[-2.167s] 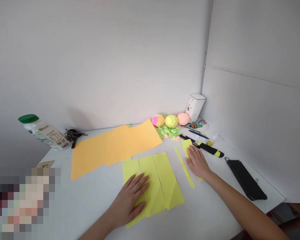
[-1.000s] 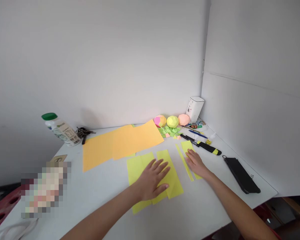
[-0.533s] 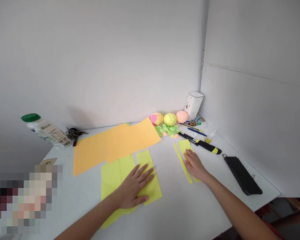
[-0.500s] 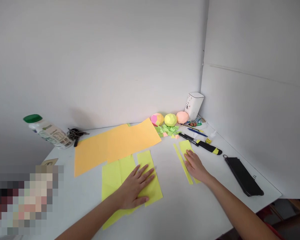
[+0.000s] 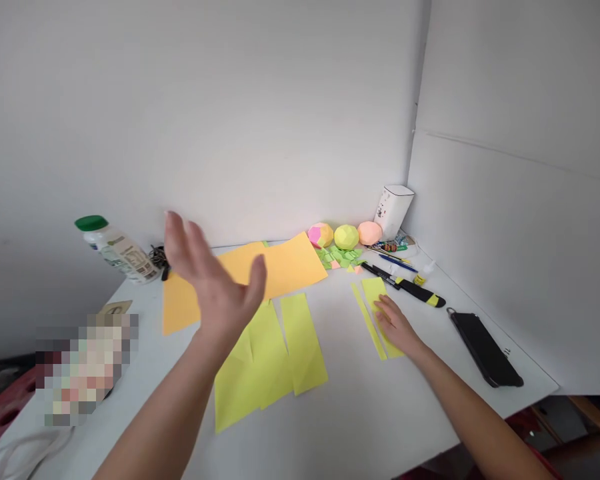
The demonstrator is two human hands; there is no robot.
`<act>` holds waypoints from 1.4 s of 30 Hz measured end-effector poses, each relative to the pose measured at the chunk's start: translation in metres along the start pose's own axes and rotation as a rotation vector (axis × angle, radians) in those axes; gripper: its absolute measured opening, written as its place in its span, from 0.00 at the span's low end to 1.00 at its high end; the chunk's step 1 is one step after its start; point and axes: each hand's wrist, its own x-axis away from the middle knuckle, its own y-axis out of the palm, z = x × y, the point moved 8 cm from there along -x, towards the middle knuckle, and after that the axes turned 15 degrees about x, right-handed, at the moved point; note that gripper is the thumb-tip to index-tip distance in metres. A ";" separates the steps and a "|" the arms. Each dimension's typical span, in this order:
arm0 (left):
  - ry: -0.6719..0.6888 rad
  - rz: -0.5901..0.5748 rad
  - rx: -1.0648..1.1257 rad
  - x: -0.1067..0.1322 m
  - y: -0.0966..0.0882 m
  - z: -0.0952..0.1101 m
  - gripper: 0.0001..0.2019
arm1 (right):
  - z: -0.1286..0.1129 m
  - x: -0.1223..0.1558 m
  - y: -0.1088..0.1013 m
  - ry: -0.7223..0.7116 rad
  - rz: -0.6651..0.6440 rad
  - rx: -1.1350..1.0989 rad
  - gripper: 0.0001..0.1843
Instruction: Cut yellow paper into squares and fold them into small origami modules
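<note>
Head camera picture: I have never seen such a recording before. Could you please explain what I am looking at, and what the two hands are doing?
There is no machine here. A person wears one camera on the head, and it looks forward and down at that person's own bare hands. The left hand is in the air, open, and holds nothing. Below it lie yellow paper sheets. The right hand lies flat on a yellow paper strip. The white table also carries orange sheets, three paper balls, green paper scraps, pens, a black phone, a bottle with a green cap and keys.
</note>
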 end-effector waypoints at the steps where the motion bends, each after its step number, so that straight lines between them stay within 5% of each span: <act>1: -0.079 0.025 0.127 0.000 -0.007 0.001 0.33 | 0.003 0.000 -0.005 0.018 0.039 0.009 0.27; 2: -0.122 -0.013 0.247 0.008 -0.007 0.004 0.29 | 0.007 0.000 -0.011 0.041 0.079 0.029 0.26; 4: -0.125 -0.432 0.304 0.052 0.026 0.015 0.25 | 0.018 0.000 -0.022 0.104 0.141 0.085 0.24; 6: 0.060 -0.860 0.224 0.122 0.060 0.023 0.30 | 0.027 -0.001 -0.029 0.160 0.155 0.119 0.24; 8: 0.255 -1.021 0.106 0.175 0.074 0.015 0.38 | 0.033 -0.004 -0.030 0.182 0.137 0.108 0.23; 10: 0.290 -0.901 -0.030 0.178 0.070 -0.003 0.43 | 0.035 -0.006 -0.029 0.182 0.103 0.080 0.21; 13: 0.178 -0.565 -0.156 0.113 0.040 -0.016 0.42 | 0.034 -0.009 -0.025 0.162 0.052 0.072 0.21; 18: 0.285 -0.255 -0.210 -0.001 0.004 0.027 0.51 | 0.025 -0.014 -0.027 0.085 -0.050 0.077 0.29; 23: 0.155 -0.062 -0.258 -0.029 -0.007 0.031 0.46 | 0.013 -0.019 -0.028 0.056 -0.267 0.209 0.31; 26: 0.023 -0.146 -0.147 -0.007 0.014 0.008 0.43 | 0.009 -0.028 -0.028 0.047 -0.312 0.219 0.31; 30: 0.044 -0.799 -0.002 0.090 0.086 -0.016 0.35 | 0.008 -0.035 -0.025 0.013 -0.336 0.202 0.31; 32: 0.114 -0.987 -0.026 0.141 0.103 -0.029 0.38 | 0.013 -0.035 -0.023 0.000 -0.342 0.184 0.35; 36: 0.137 -1.145 -0.060 0.198 0.097 -0.056 0.38 | 0.024 -0.031 -0.017 -0.049 -0.379 0.105 0.44; 42: 0.154 -1.161 -0.060 0.201 0.063 -0.070 0.36 | 0.030 -0.031 -0.015 -0.102 -0.369 0.046 0.41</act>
